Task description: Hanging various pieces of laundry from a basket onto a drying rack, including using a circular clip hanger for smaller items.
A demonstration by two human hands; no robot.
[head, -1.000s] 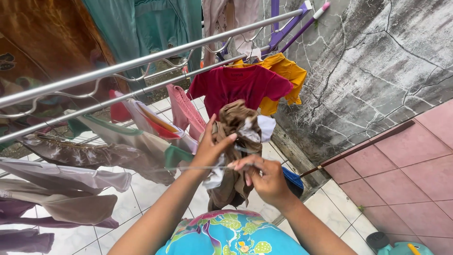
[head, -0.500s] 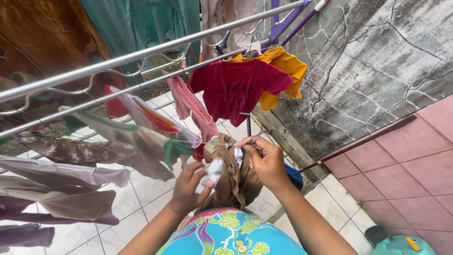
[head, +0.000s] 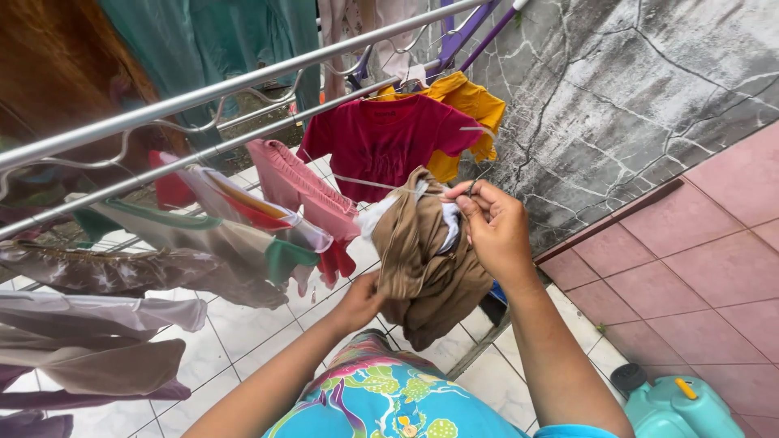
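My right hand [head: 493, 227] pinches the top of a brown garment [head: 426, 259] with white lining, together with a thin wire hanger hook. My left hand [head: 361, 298] reaches under the same garment and grips its lower left side. The garment hangs bunched between both hands, just below the metal drying rack rail [head: 243, 81]. Behind it a dark red shirt [head: 381, 142] and a yellow shirt [head: 471, 105] hang on hangers from the rail.
Several clothes hang along the rack at left, among them a pink piece [head: 304, 195] and a striped one [head: 235, 227]. A cracked grey wall [head: 633, 89] stands at right. White and pink floor tiles lie below; a teal plastic container [head: 682, 401] sits at bottom right.
My left hand has dropped from the top of the brown garment to its underside. My right hand has lifted the garment's top and hanger higher, toward the rail.
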